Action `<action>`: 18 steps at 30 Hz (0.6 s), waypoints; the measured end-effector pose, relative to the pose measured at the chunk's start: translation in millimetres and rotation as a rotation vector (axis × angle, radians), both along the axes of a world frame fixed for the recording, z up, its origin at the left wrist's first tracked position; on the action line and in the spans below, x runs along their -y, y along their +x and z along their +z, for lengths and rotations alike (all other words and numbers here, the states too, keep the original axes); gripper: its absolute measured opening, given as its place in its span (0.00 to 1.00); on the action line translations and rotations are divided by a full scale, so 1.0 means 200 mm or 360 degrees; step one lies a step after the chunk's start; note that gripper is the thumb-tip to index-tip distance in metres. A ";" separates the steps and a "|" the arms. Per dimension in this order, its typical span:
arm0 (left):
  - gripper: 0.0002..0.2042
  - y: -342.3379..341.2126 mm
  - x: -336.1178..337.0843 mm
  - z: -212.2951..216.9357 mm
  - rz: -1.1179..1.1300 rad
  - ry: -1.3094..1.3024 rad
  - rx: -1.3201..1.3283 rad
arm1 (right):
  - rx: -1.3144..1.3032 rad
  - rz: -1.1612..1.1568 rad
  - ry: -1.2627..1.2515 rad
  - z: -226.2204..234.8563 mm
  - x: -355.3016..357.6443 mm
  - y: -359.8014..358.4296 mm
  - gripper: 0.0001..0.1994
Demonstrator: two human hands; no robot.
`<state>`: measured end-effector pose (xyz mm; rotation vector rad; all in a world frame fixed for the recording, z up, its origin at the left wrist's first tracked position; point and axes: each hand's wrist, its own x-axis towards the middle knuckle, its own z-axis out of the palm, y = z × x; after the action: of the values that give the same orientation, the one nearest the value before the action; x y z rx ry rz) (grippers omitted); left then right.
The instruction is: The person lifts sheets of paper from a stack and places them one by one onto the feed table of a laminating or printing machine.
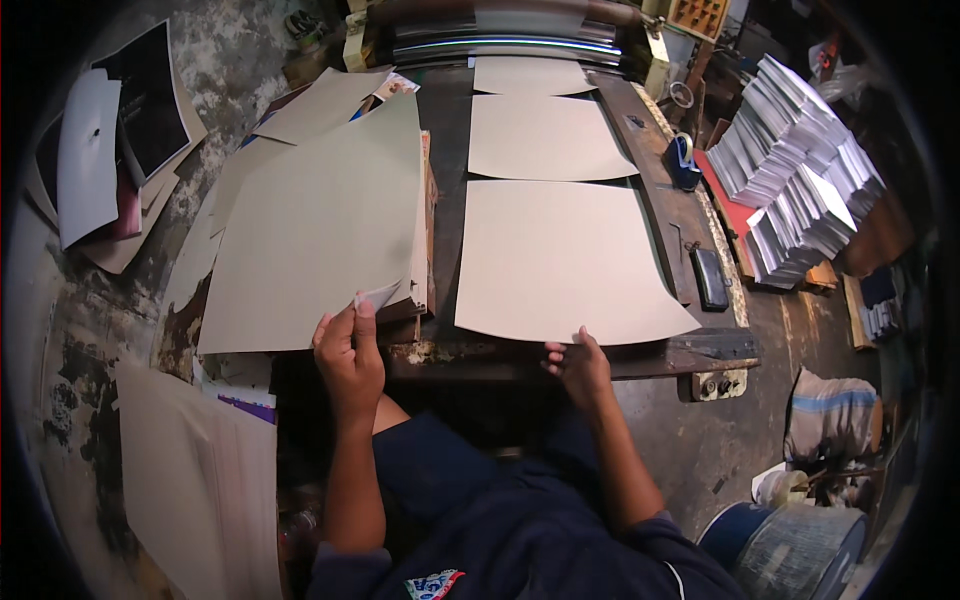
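My left hand pinches the lifted near corner of the top beige sheet on a tall stack of sheets at the left. At the near edge of another beige sheet, lying flat on the dark feed table, my right hand rests with its fingertips touching the sheet. Beyond it two more beige sheets lie in a row, running toward the rollers of a machine at the far end.
Stacks of white printed sheets stand at the right. A blue tape dispenser and a dark flat object lie on the table's right rail. Loose sheets and dark prints lie at left. A blue drum stands lower right.
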<state>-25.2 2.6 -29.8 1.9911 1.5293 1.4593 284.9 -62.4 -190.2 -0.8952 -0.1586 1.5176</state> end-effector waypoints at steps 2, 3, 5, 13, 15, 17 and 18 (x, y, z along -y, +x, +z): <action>0.14 0.00 -0.02 0.01 0.0087 -0.0269 0.0199 | 0.0000 -0.0023 0.0029 -0.02 -0.04 -0.01 0.17; 0.14 0.02 -0.03 0.02 0.0094 -0.0267 0.0199 | 0.0002 -0.0061 0.0056 -0.03 -0.06 -0.01 0.19; 0.14 0.05 -0.04 0.08 0.0044 -0.0170 0.1356 | -0.0032 -0.0069 0.0065 -0.02 -0.06 -0.04 0.22; 0.12 0.13 0.20 0.15 -0.0387 -0.0007 0.0440 | -0.0092 0.0231 0.0154 0.36 -0.01 0.00 0.34; 0.12 0.14 0.21 0.20 -0.0510 -0.0057 0.0397 | -0.0227 0.0393 0.0647 0.52 -0.02 0.01 0.36; 0.12 0.14 0.21 0.21 -0.0909 0.0009 0.0271 | -0.0228 0.0422 0.0797 0.58 -0.02 0.05 0.37; 0.12 0.17 0.21 0.21 -0.0938 -0.0039 0.0279 | -0.0231 0.0422 0.0770 0.60 0.00 0.07 0.36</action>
<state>8.7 -39.9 13.0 1.9962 0.7829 1.3029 299.8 -62.2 -69.6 -0.3858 -0.5308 1.6816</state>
